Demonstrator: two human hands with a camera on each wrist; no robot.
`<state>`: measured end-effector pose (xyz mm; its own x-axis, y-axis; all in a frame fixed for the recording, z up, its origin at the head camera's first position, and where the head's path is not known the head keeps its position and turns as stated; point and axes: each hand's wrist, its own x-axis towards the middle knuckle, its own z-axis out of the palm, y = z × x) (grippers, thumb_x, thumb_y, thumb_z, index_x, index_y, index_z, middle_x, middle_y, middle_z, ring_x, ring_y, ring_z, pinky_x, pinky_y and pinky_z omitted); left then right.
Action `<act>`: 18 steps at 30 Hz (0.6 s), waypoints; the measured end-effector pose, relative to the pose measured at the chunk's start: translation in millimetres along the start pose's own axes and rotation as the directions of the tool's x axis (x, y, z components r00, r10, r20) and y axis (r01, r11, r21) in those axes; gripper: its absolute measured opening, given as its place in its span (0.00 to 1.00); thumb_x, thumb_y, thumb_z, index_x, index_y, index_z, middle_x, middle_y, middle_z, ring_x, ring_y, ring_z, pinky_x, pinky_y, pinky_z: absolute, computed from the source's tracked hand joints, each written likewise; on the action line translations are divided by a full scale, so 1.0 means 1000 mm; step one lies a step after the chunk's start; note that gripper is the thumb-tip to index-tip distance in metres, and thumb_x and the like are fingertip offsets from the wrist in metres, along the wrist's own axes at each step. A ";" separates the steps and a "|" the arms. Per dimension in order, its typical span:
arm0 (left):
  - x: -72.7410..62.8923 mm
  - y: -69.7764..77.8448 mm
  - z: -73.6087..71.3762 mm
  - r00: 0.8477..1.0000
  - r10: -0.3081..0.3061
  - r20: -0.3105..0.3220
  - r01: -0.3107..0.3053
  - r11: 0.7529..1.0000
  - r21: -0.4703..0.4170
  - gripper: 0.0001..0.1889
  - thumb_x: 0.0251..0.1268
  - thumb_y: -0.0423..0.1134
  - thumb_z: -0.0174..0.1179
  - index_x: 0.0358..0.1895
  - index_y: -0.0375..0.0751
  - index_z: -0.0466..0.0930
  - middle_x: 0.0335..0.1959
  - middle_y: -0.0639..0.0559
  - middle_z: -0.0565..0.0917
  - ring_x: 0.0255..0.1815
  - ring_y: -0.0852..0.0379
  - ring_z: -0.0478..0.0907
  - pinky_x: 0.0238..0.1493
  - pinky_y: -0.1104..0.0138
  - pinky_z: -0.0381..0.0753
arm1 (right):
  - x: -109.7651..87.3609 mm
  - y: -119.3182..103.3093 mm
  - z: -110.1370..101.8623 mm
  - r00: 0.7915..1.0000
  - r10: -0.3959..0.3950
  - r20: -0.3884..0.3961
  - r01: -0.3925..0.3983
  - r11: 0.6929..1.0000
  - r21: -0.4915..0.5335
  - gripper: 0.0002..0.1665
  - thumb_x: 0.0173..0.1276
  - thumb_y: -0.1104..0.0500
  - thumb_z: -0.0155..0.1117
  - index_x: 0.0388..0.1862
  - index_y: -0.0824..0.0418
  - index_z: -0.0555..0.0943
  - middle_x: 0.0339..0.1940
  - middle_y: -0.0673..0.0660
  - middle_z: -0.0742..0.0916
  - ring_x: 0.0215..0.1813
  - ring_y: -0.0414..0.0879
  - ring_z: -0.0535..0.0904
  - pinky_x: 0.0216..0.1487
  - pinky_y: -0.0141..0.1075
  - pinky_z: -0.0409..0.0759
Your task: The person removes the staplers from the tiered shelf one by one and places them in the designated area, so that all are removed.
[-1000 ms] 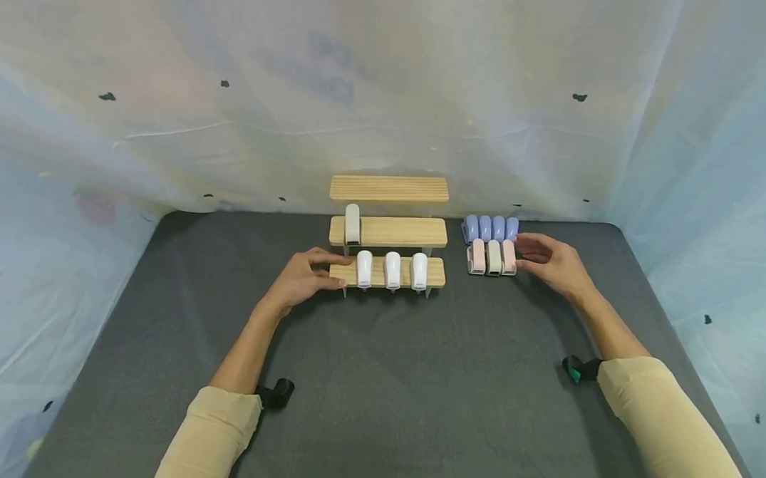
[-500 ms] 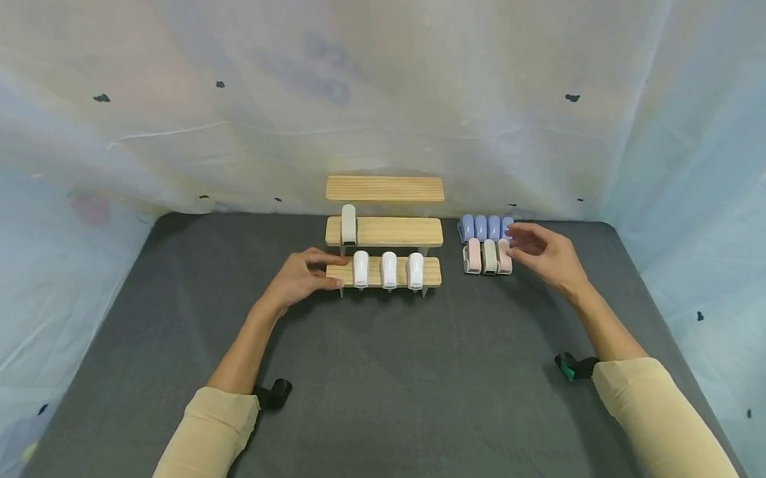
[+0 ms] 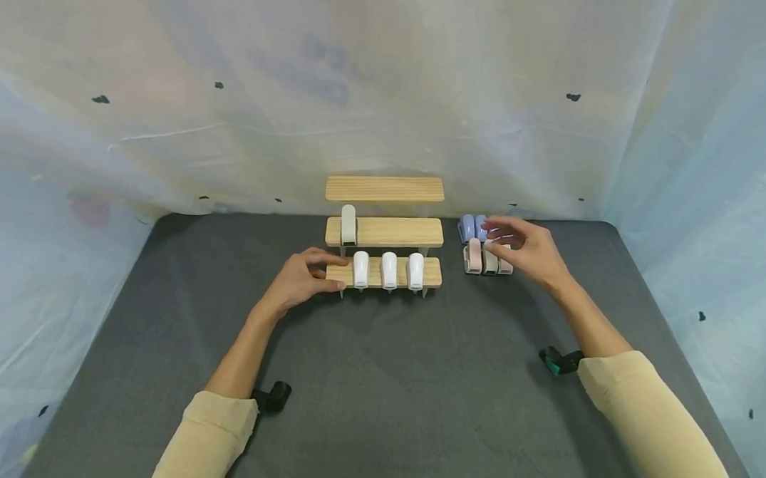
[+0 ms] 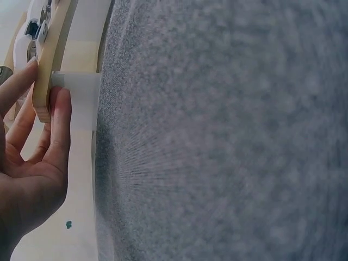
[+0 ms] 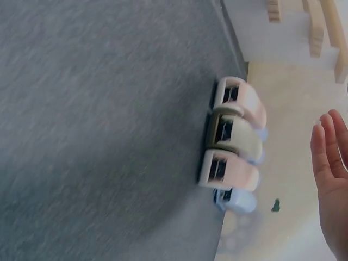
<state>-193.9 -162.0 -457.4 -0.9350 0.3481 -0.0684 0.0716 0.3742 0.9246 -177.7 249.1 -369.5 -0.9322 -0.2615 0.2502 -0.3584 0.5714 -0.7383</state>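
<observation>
The left hand [image 3: 296, 281] pinches the low shelf [image 3: 374, 271]; the right hand [image 3: 524, 249], fingers parted and empty, hovers over staplers [image 3: 474, 254] on the desk [image 3: 377, 381]. Probably choosing one, which calls for a neat pinch.

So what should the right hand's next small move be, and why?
I'd probably lower the right hand to the grey stapler between the pink staplers: that hand hangs nearby, empty, a similar grey one sits on the middle shelf, and the left hand grips the bottom shelf.

Two pink staplers [image 3: 473, 254] (grey one [image 5: 247, 138] between) sit near a tiered wooden rack [image 3: 396, 232].
</observation>
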 end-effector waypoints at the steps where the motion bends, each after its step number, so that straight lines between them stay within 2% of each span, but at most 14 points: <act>1: 0.000 0.000 0.001 1.000 0.001 -0.003 -0.001 1.000 0.004 0.22 0.57 0.41 0.74 0.56 0.49 0.85 0.61 0.47 0.74 0.19 0.58 0.65 0.26 0.63 0.73 | 0.002 -0.001 0.001 1.000 -0.012 -0.001 0.012 1.000 0.011 0.26 0.67 0.68 0.67 0.64 0.68 0.76 0.57 0.68 0.83 0.54 0.63 0.81 0.52 0.26 0.78; 6: 0.000 0.000 0.002 1.000 -0.001 -0.031 0.002 0.999 0.036 0.20 0.57 0.43 0.75 0.54 0.52 0.86 0.60 0.50 0.74 0.35 0.49 0.76 0.35 0.59 0.79 | 0.012 -0.003 0.007 0.998 -0.065 -0.001 0.065 0.994 0.084 0.27 0.66 0.70 0.68 0.64 0.69 0.76 0.56 0.67 0.83 0.54 0.64 0.81 0.55 0.36 0.80; 10: 0.000 0.000 0.003 0.999 0.000 -0.050 0.002 0.999 0.042 0.20 0.55 0.43 0.76 0.53 0.52 0.87 0.61 0.51 0.74 0.46 0.44 0.78 0.41 0.56 0.81 | 0.019 -0.007 0.014 0.996 -0.086 0.002 0.085 0.990 0.110 0.27 0.65 0.71 0.67 0.64 0.70 0.76 0.55 0.67 0.83 0.54 0.65 0.80 0.55 0.43 0.80; 14: 0.001 0.000 0.004 0.998 0.012 -0.056 -0.009 0.999 0.053 0.20 0.55 0.44 0.76 0.53 0.53 0.87 0.61 0.51 0.75 0.49 0.44 0.78 0.44 0.56 0.81 | 0.024 -0.012 0.020 0.995 -0.101 0.003 0.100 0.988 0.116 0.27 0.65 0.72 0.66 0.63 0.72 0.76 0.56 0.70 0.82 0.54 0.66 0.80 0.55 0.51 0.79; 18: 0.000 -0.001 0.005 0.998 0.030 -0.053 -0.027 0.998 0.057 0.20 0.55 0.45 0.76 0.53 0.53 0.87 0.60 0.51 0.74 0.46 0.44 0.77 0.42 0.56 0.80 | 0.027 -0.018 0.026 0.993 -0.114 0.008 0.112 0.981 0.159 0.26 0.65 0.73 0.66 0.63 0.73 0.76 0.56 0.71 0.82 0.53 0.67 0.80 0.55 0.54 0.78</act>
<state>-192.5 -158.3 -460.0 -0.9495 0.3130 -0.0202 0.1170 0.4132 0.9031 -195.1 211.6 -366.0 -0.8847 -0.3315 0.3278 -0.4476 0.4075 -0.7960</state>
